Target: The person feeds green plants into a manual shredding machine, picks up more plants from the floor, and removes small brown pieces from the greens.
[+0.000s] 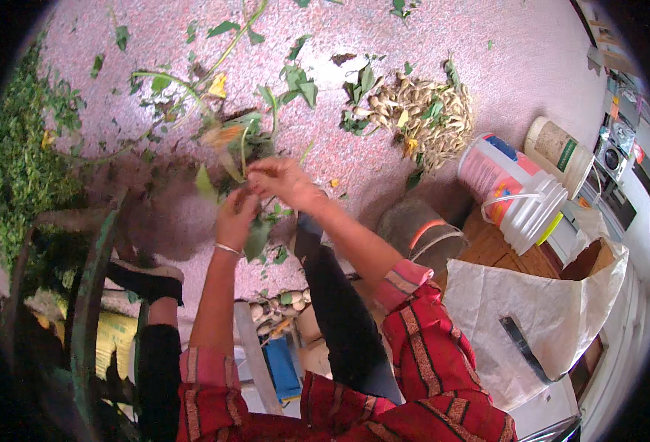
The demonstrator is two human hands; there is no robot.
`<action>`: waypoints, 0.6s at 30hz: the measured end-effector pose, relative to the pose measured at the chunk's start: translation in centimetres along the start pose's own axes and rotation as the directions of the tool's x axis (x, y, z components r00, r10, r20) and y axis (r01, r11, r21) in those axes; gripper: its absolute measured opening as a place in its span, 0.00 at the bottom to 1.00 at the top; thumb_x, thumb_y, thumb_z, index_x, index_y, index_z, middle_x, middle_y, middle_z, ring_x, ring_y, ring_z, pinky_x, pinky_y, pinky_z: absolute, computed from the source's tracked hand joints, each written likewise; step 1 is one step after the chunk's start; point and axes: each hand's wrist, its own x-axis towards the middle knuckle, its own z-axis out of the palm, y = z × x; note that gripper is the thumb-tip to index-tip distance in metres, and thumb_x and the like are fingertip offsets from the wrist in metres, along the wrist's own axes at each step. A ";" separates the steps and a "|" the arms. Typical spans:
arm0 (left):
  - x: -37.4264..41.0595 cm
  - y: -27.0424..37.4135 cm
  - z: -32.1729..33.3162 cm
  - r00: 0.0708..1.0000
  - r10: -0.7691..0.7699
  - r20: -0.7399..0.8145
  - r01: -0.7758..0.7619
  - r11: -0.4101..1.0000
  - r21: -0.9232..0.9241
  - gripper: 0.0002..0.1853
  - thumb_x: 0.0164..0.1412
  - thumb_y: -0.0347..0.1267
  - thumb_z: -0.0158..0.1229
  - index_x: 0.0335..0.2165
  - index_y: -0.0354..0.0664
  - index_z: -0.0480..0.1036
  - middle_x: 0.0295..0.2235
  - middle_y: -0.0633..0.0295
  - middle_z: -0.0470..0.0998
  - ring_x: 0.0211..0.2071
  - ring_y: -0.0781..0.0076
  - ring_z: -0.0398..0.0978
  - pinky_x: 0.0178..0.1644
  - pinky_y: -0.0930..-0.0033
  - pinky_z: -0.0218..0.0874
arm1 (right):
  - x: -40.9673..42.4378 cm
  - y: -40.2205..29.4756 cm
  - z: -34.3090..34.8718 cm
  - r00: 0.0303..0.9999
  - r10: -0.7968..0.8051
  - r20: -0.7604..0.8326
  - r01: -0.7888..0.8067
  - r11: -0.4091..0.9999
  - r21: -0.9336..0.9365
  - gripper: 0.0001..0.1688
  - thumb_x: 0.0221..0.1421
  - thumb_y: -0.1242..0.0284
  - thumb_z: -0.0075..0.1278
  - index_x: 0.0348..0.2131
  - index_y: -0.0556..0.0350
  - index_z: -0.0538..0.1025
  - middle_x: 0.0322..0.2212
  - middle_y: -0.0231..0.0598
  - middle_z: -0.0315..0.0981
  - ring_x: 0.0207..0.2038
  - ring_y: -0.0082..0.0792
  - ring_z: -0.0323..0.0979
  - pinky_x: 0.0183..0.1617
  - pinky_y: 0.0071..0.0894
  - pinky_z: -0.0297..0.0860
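My left hand [238, 215] and my right hand [281, 178] meet fingertip to fingertip over the floor. Pinched between them is a leafy plant stem [243, 146], green and thin. A blurred orange-yellow flower [223, 136] shows just beyond my fingers. One large green leaf [257, 238] hangs below the hands. My fingers hide the exact point of grip. A long green vine [195, 95] with a yellow blossom [218, 86] lies on the speckled pink floor [314, 33] farther out.
Pale bulbs with dry stalks [430, 119] form a heap to the right. Near it stand a dark bucket [413, 221], a tipped-looking plastic pail [510, 188] and a beige bucket [557, 149]. A white sack [518, 315] is at lower right. Green foliage [21, 177] is piled left, behind a chair frame [94, 293].
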 end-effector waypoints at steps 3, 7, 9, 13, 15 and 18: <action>1.5 1.0 -2.1 0.974 -0.191 -0.121 0.156 0.956 -0.249 0.14 0.54 0.34 0.51 0.37 0.35 0.67 0.31 0.62 0.71 0.30 0.77 0.69 0.34 0.78 0.62 | 2.6 -3.6 -8.3 0.824 -0.326 -0.463 -0.023 0.798 -0.602 0.18 0.46 0.69 0.49 0.37 0.62 0.70 0.24 0.52 0.70 0.25 0.46 0.70 0.30 0.37 0.67; 5.7 -2.6 -10.0 0.783 0.272 -0.559 -0.181 0.960 0.214 0.15 0.51 0.29 0.50 0.38 0.34 0.65 0.33 0.57 0.70 0.33 0.70 0.68 0.38 0.69 0.62 | 6.5 -3.9 -11.7 0.583 -0.445 -0.680 -0.316 0.647 -0.694 0.25 0.45 0.68 0.49 0.43 0.61 0.64 0.34 0.59 0.61 0.37 0.55 0.62 0.40 0.45 0.61; 7.6 -2.9 -12.7 0.660 0.351 -0.665 -0.026 0.895 0.446 0.23 0.46 0.31 0.55 0.41 0.32 0.63 0.37 0.50 0.69 0.37 0.60 0.68 0.42 0.59 0.60 | 7.8 -3.7 -10.4 0.693 -0.424 -0.583 -0.167 0.692 -0.702 0.25 0.44 0.71 0.49 0.44 0.60 0.63 0.34 0.56 0.62 0.38 0.52 0.62 0.41 0.44 0.61; 9.6 -3.7 -16.0 0.594 0.414 -0.690 0.263 0.710 0.653 0.33 0.41 0.35 0.60 0.46 0.31 0.60 0.41 0.41 0.65 0.43 0.50 0.63 0.47 0.54 0.55 | 4.4 -6.5 -3.9 0.829 -0.530 -0.178 0.351 0.742 -0.571 0.24 0.42 0.79 0.47 0.43 0.58 0.64 0.35 0.50 0.63 0.39 0.48 0.62 0.43 0.41 0.61; 10.7 -4.4 -15.9 0.465 0.480 -0.744 0.324 0.689 0.648 0.38 0.40 0.37 0.62 0.48 0.30 0.58 0.43 0.39 0.64 0.46 0.46 0.61 0.50 0.53 0.52 | 3.2 -3.4 -5.7 0.736 -0.540 -0.409 0.190 0.744 -0.641 0.24 0.42 0.79 0.48 0.42 0.59 0.63 0.34 0.51 0.63 0.38 0.50 0.62 0.43 0.41 0.60; 10.3 -0.8 -12.0 0.601 0.490 -0.631 0.224 0.655 0.722 0.40 0.42 0.42 0.60 0.49 0.28 0.56 0.46 0.38 0.60 0.49 0.46 0.57 0.52 0.55 0.50 | 1.6 1.7 -9.7 0.561 -0.305 -0.769 -0.233 0.834 -0.501 0.24 0.42 0.77 0.49 0.42 0.59 0.63 0.32 0.53 0.62 0.35 0.51 0.63 0.40 0.43 0.61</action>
